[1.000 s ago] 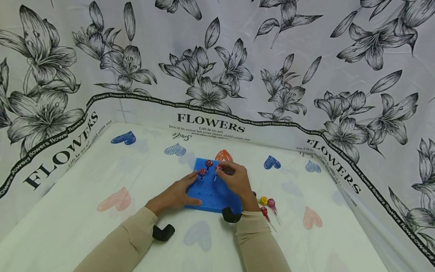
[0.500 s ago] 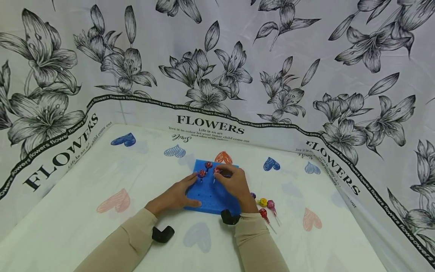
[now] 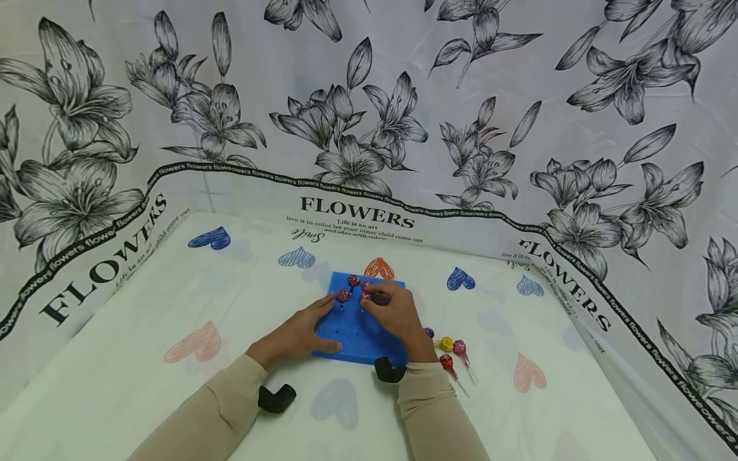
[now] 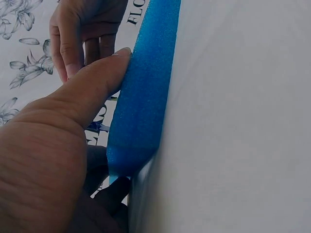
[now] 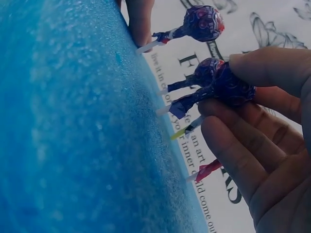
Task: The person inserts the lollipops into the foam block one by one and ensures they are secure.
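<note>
A blue foam block (image 3: 363, 349) lies on the table, with several wrapped lollipops upright in it. My left hand (image 3: 296, 330) holds the block's left side, thumb (image 4: 104, 77) over the near edge and fingers along the left. My right hand (image 3: 398, 314) pinches the head of a purple-and-red lollipop (image 5: 235, 90) between thumb and fingers; its white stick reaches down to the foam surface. Close behind it stands another lollipop (image 5: 208, 70). Two more standing lollipops, the nearer one (image 3: 342, 295) and the farther one (image 3: 353, 280), are to the left of my right fingers.
Right of the block lie loose lollipops: a purple one (image 3: 429, 332), a yellow one (image 3: 446, 344), a pink one (image 3: 459, 347) and a red one (image 3: 447, 362). Small holes (image 3: 357, 333) dot the foam's near part. A flower-printed curtain (image 3: 490, 141) hangs behind the table.
My right hand has come slightly down and nearer with the lollipop, and the standing lollipop behind it now shows. The left hand stays in place on the block.
</note>
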`<state>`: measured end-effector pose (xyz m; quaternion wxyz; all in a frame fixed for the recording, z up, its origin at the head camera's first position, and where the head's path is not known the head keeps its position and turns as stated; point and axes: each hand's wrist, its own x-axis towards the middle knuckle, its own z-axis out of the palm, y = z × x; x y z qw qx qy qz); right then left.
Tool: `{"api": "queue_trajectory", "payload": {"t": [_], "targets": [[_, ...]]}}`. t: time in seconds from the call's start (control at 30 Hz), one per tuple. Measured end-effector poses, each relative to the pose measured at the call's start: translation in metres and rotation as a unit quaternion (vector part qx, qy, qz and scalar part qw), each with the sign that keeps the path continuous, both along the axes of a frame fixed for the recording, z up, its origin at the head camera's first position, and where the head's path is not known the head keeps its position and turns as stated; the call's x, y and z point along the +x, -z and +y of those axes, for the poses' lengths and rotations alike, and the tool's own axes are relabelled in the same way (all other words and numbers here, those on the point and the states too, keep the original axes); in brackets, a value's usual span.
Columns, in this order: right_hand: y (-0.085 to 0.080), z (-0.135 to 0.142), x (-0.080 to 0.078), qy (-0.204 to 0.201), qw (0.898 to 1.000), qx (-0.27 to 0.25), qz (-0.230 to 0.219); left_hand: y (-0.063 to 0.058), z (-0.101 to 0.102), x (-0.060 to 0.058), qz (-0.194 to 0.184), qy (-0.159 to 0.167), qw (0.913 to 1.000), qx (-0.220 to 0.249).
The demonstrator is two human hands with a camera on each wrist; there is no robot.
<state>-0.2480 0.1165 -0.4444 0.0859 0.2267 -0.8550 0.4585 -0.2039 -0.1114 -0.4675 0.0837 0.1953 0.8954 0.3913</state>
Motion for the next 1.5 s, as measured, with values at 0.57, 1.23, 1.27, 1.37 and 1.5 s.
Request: {"api": "queue_trajectory", "payload": {"t": [0.57, 1.23, 1.27, 1.37, 1.5], "targets": [[-0.031, 0.016, 0.006, 0.007, 0.998, 0.000, 0.061, 0.001, 0.000, -0.002, -0.009, -0.006, 0.9999, -0.004], [-0.133, 0.043, 0.072, -0.007, 0.977, -0.017, 0.212, 0.002, -0.001, 0.000, -0.006, 0.000, 1.0000, 0.000], [-0.140, 0.044, 0.078, -0.006, 0.975, -0.017, 0.222, 0.002, -0.001, 0.000, -0.006, 0.000, 1.0000, 0.000], [-0.147, 0.055, 0.083, -0.012, 0.968, -0.045, 0.247, 0.002, -0.001, 0.000, -0.006, 0.000, 1.0000, -0.003], [-0.150, 0.073, 0.084, -0.036, 0.954, -0.111, 0.277, 0.000, 0.000, -0.001, -0.005, 0.001, 1.0000, -0.004]]}}
